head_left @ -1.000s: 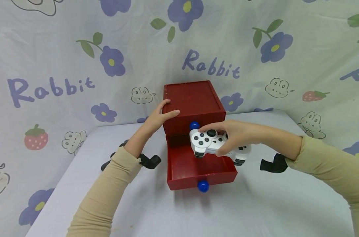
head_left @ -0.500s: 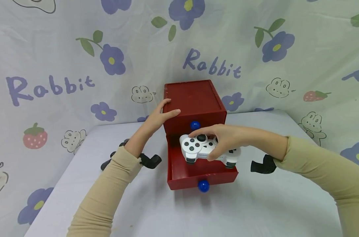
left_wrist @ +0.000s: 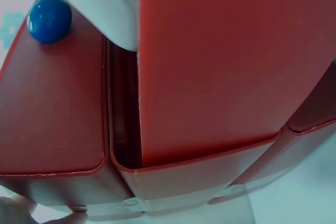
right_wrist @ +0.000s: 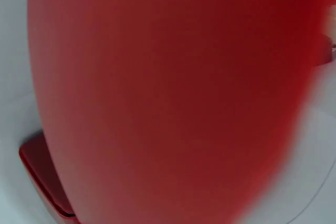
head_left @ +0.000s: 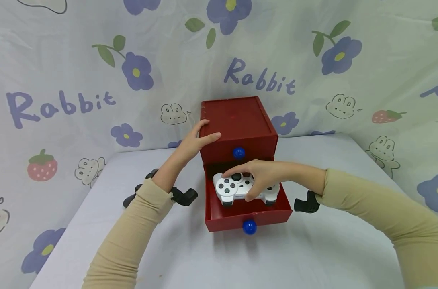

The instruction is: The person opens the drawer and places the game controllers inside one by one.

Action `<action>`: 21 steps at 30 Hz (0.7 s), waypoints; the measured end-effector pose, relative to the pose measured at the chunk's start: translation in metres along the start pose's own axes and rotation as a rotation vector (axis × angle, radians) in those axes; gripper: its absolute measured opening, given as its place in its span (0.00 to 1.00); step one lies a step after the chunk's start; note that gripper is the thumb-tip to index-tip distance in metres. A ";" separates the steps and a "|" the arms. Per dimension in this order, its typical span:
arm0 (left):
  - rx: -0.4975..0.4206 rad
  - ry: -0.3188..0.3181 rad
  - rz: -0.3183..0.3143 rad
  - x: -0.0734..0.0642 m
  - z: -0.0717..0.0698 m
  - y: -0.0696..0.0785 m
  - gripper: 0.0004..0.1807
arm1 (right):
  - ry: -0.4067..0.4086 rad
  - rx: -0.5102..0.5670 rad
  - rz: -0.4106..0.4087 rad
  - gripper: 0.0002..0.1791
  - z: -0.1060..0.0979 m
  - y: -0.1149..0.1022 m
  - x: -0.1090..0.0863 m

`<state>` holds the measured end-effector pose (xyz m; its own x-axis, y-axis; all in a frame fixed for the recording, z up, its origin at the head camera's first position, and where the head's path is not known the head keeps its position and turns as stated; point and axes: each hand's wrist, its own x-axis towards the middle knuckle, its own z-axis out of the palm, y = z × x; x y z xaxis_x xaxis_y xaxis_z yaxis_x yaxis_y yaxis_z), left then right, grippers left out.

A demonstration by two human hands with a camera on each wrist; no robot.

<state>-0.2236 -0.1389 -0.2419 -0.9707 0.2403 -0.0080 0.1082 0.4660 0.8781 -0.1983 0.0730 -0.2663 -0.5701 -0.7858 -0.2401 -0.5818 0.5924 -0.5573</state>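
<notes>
Right hand is pinching the white controller mid-body, in or just above the lower drawer, left hand resting, fingers spread, on the cabinet; controller presumably light, stiff, slick, best gripped there.

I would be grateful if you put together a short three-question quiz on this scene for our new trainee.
1. Multiple choice: what does the right hand grip?
A a coffee cup
B a white game controller
C a wooden spoon

2. True or false: the lower drawer is pulled out beneath the upper drawer.

3. Short answer: in the head view, at which edge of the red box's top does the left hand rest?

Key:
1. B
2. True
3. The left edge
</notes>
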 end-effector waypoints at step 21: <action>0.024 0.030 0.000 0.018 0.000 -0.022 0.39 | -0.011 -0.093 -0.145 0.37 0.024 0.028 0.024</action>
<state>-0.2433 -0.1451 -0.2612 -0.9765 0.2153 0.0067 0.1132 0.4864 0.8664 -0.2144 0.0664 -0.3065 -0.4706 -0.8655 -0.1715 -0.7089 0.4866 -0.5105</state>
